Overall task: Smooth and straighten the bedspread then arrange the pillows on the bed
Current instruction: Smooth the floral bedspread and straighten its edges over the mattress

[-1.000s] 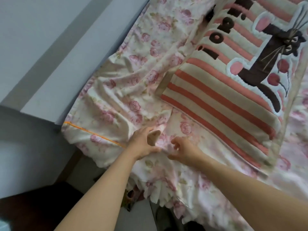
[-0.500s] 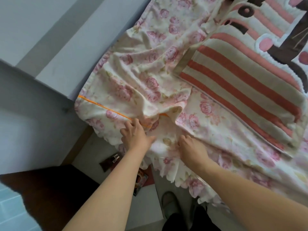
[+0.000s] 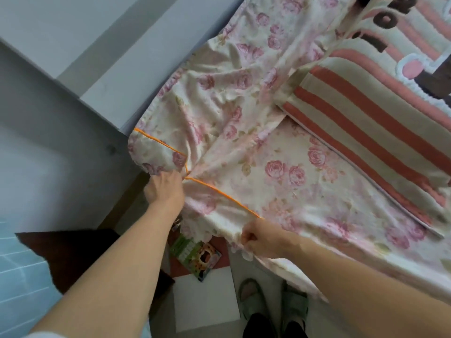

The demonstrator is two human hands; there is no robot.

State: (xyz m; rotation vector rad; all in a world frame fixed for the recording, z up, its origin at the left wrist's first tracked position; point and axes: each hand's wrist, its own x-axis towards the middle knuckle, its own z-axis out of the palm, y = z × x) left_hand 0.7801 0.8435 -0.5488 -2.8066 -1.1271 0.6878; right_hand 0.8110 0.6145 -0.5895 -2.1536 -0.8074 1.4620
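The cream bedspread with pink roses and an orange piped seam covers the bed, wrinkled near the corner. My left hand grips the fabric at the bed's corner, where the orange seam bends. My right hand is curled into a fist around the bedspread's hanging edge, further right along the same seam. A striped pink and cream pillow with a dark cat design lies on the bed at the upper right.
A grey wall runs along the bed's left side. On the floor below lie a colourful booklet and a white sheet. My feet in green slippers stand by the bed. A dark piece of furniture sits at the left.
Both hands have drawn the bedspread's edge down over the bed's side. My right hand moved right along the seam and closed on the fabric. The seam now lies straighter.
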